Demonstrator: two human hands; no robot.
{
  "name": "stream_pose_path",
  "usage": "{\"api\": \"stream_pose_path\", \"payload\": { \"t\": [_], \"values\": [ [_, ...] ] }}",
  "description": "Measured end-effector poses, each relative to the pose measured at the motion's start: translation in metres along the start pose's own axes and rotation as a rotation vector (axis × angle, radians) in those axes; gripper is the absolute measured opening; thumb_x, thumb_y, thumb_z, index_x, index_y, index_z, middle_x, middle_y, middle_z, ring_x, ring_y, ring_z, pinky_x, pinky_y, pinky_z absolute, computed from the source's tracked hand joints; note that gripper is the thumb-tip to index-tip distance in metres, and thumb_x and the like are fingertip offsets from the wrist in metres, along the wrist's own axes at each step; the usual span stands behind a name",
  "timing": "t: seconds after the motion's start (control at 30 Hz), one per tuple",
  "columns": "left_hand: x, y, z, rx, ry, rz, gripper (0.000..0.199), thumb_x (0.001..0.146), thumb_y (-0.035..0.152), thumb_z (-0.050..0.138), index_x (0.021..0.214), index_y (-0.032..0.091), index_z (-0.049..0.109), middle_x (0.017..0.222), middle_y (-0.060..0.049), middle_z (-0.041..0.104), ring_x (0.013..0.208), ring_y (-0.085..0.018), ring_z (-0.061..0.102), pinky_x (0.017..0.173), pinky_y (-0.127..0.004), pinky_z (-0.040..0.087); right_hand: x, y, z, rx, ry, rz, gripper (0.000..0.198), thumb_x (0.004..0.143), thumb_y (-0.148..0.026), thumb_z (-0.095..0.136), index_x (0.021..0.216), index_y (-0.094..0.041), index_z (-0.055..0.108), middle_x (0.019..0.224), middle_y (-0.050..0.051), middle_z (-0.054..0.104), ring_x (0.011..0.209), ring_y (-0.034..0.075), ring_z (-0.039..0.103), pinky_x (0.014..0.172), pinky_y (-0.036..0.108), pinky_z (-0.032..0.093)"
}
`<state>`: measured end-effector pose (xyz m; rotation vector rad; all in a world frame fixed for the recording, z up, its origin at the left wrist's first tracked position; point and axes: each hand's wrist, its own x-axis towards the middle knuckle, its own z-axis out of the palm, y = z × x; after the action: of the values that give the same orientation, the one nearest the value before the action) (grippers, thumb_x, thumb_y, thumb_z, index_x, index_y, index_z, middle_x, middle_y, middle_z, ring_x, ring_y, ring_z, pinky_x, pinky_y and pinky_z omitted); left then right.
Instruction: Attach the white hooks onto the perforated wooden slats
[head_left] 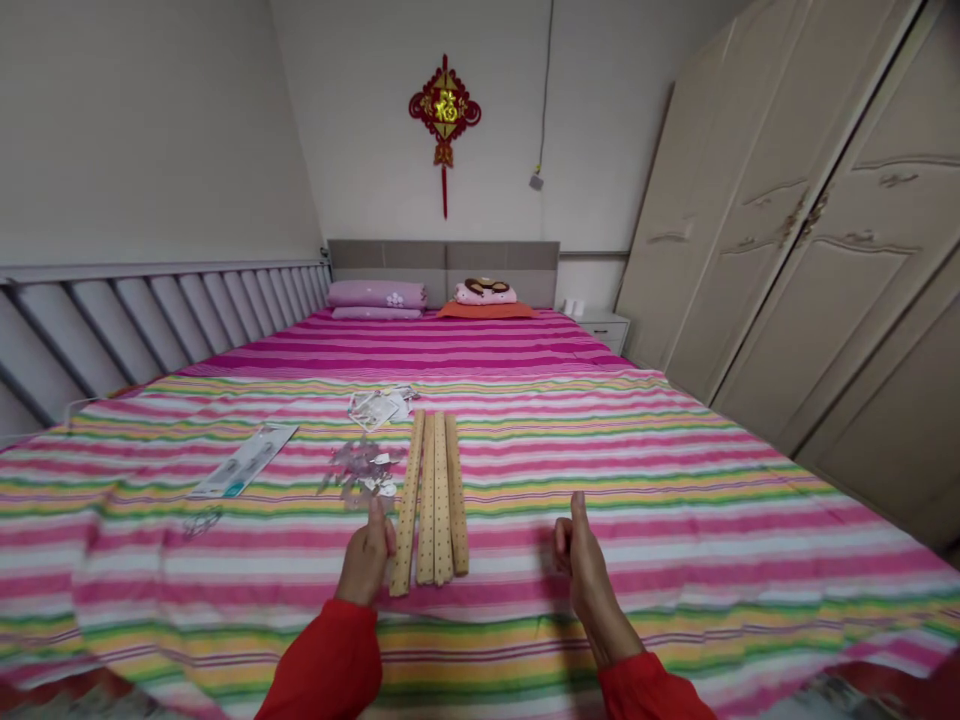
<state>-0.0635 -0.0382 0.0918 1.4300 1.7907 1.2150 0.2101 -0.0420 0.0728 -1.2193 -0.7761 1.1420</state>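
My left hand (365, 558) is held over the bed with its thumb pointing up and its fingers curled in, nothing showing in it. Just right of it lie several long tan strips with dark dots (426, 500), side by side and pointing away from me; they look like folded or rolled paper. My right hand (586, 570) also has its thumb raised and fingers curled, apart from the strips and over the striped sheet. Beyond my left hand is a pile of greyish see-through pieces (364, 468) with small white bits among them.
White cards or papers (381, 405) lie behind the pile. A flat clear-and-white packet (247, 460) and a thin wire-like bundle (202, 521) are at left. The striped bedsheet (675, 540) has folds. A bed rail (172, 320) runs along the left; wardrobes (795, 230) stand right.
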Motion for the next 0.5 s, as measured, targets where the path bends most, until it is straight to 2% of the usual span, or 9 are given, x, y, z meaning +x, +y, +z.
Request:
{"api": "stream_pose_path", "payload": {
  "t": [0.1,0.23,0.37,0.5],
  "values": [
    [0.001,0.001,-0.001,-0.004,0.014,0.004,0.066,0.081,0.072,0.013,0.041,0.023,0.034,0.037,0.001,0.035,0.043,-0.015,0.04,0.047,-0.027,0.031,0.001,-0.001,0.003,-0.002,-0.007,0.017,0.065,0.078,-0.078,0.031,0.041,-0.024,0.03,0.031,-0.009,0.021,0.03,0.008,0.019,0.035,0.025,0.014],
    [0.016,-0.007,-0.005,0.002,0.029,0.025,0.063,0.08,0.07,0.024,0.047,0.021,0.045,0.042,0.001,0.043,0.046,-0.015,0.044,0.049,-0.027,0.035,0.0,-0.001,0.006,-0.033,-0.016,0.019,0.065,0.078,-0.077,0.032,0.041,-0.024,0.031,0.032,-0.008,0.022,0.03,0.008,0.021,0.036,0.025,0.015],
    [0.05,-0.029,-0.014,0.118,0.103,0.146,0.039,0.074,0.055,0.05,0.06,0.02,0.055,0.054,0.003,0.052,0.056,-0.013,0.048,0.055,-0.024,0.038,-0.004,0.01,0.006,-0.082,-0.018,0.048,0.066,0.077,-0.077,0.034,0.04,-0.023,0.033,0.032,-0.008,0.023,0.032,0.008,0.022,0.037,0.025,0.017],
    [0.085,-0.041,-0.021,0.361,0.063,0.224,0.018,0.072,0.034,0.052,0.071,0.019,0.063,0.066,-0.001,0.06,0.064,-0.015,0.055,0.062,-0.025,0.042,-0.006,0.02,0.008,-0.108,-0.033,0.107,0.066,0.077,-0.077,0.033,0.039,-0.023,0.034,0.032,-0.007,0.025,0.033,0.009,0.025,0.039,0.026,0.019]
  ]
}}
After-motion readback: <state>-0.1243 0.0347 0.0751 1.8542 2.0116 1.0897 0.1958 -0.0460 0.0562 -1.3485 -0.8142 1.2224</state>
